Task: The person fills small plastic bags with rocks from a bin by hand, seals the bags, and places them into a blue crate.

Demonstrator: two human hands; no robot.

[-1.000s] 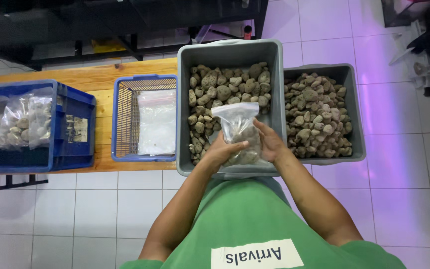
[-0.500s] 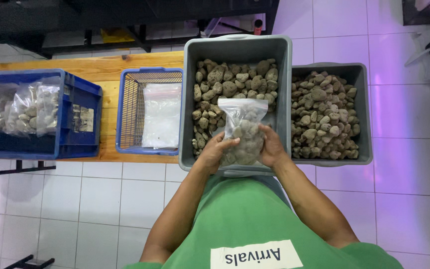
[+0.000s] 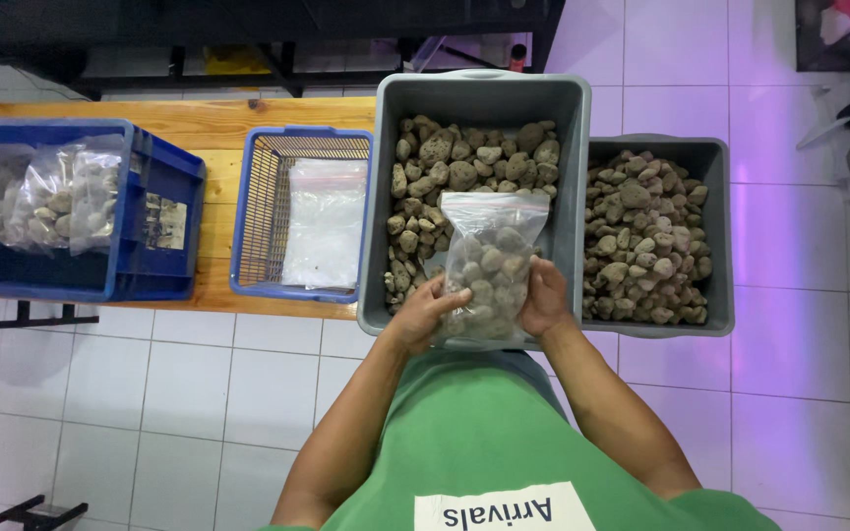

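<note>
A wooden tabletop crosses the upper left of the frame, carrying a blue crate of filled bags at far left and a blue basket with flat clear bags beside it. At centre stands a grey tub of stones, with a second grey tub to its right. Over the centre tub's near edge, the left hand and right hand clasp a clear bag of stones from either side, fingers curled around it.

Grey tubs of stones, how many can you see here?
2. One grey tub sits in front of the person, behind the bag of stones; a second grey tub stands to its right on the floor side.
</note>
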